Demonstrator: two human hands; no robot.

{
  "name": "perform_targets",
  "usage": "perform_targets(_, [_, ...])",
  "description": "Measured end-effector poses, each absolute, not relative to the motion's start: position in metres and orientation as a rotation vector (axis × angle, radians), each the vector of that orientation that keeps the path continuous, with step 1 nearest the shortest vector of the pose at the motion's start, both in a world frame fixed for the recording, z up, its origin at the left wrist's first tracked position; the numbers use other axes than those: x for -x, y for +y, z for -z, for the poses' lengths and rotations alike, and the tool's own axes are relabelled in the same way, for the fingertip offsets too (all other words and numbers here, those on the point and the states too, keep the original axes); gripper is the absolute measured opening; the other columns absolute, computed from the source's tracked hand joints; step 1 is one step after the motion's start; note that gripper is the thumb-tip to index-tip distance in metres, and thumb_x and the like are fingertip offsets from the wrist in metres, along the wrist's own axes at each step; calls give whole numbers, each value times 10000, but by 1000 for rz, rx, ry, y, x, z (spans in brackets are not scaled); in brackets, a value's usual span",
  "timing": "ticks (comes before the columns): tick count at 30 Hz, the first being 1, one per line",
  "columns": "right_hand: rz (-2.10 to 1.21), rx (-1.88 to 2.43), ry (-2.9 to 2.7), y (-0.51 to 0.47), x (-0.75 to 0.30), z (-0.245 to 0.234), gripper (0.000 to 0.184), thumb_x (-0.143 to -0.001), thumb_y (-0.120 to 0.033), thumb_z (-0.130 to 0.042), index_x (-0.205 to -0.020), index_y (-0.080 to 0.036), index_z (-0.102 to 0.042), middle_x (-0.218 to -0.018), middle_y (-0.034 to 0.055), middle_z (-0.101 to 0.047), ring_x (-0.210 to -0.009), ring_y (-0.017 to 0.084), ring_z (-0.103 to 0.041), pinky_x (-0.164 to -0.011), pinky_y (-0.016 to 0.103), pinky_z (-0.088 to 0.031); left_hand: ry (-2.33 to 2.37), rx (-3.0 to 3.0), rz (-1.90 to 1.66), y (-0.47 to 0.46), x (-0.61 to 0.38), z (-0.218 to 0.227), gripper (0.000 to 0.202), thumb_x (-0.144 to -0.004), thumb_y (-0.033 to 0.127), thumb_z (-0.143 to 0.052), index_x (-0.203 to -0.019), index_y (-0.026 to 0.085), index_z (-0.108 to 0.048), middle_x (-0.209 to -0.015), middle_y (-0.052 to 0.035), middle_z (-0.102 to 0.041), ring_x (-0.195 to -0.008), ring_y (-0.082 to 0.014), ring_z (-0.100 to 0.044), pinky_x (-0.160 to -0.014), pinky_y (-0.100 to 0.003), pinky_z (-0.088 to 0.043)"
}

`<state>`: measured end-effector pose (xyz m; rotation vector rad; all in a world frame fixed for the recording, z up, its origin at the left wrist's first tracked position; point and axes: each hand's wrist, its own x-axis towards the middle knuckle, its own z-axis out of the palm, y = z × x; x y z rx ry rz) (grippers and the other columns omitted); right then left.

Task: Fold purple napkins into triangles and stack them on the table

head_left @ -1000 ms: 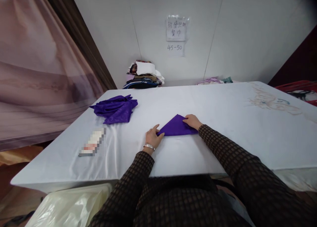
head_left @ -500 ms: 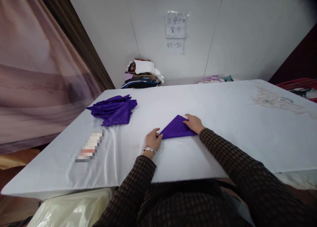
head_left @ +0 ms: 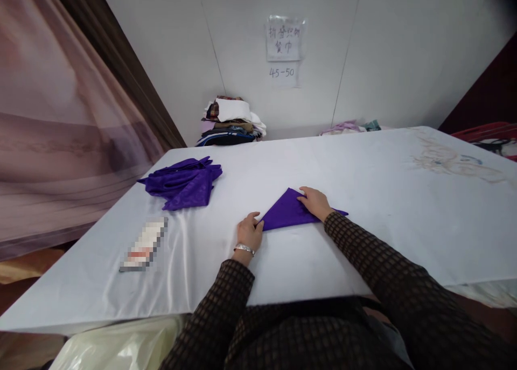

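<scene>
A purple cloth napkin lies on the white tablecloth in front of me, folded into a flat triangle with its peak pointing away. At its left corner my left hand, wearing a silver bracelet, pinches the fabric between thumb and fingers. My right hand rests on the right slope of the triangle near the peak, thumb and fingers closed on the folded edge. The napkin's right tip shows past my wrist; part of the cloth is hidden under that hand.
A rumpled heap of purple napkins lies to the left on the white-covered table. Nearer me is a pixelated flat object. Folded clothes are stacked against the wall, which carries a handwritten sign.
The view has shifted slightly. Both hands stay at nearly the same spots on the folded napkin, and its right tip now shows more beyond my right wrist.
</scene>
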<state>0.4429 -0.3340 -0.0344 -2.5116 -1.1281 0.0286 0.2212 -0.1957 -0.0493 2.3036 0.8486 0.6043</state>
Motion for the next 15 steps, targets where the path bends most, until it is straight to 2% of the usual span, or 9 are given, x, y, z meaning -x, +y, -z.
perform_targets(6, [-8,2507,-1102,-334,-444,38,367,-888,-349,-512,-1226,-216,-563,-1159,80,-642,-1035,234,-586,-840,323,-431,838,-2285,-594,-195,-221,50,242,-797,238,-551,-1034,206,-593,-676,22,-654,-753,-175,-620,-788,-344,-456])
perform_targets(8, [-8,2497,-1122,-335,-444,38,369,-888,-350,-510,-1227,-213,-565,-1155,80,-645,-1029,236,-588,-840,326,-432,809,-2268,-615,-193,-219,48,253,-803,278,-571,-1045,209,-593,-746,5,-683,-823,-185,-624,-828,-355,-458])
perform_targets(12, [2,2485,-1137,-337,-445,38,371,-891,-348,-504,-1230,-210,-567,-1139,80,-651,-1024,235,-587,-853,328,-426,757,-2313,-696,-187,-209,43,290,-721,334,-691,-982,226,-631,-976,-36,-690,-1011,-220,-591,-932,-392,-436])
perform_targets(15, [21,2478,-1141,-337,-446,40,365,-889,-349,-506,-1213,-199,-578,-1126,78,-654,-1016,239,-590,-840,329,-431,680,-2389,-687,-182,-201,43,247,-645,293,-751,-864,235,-653,-1010,-36,-672,-1060,-228,-574,-994,-419,-409])
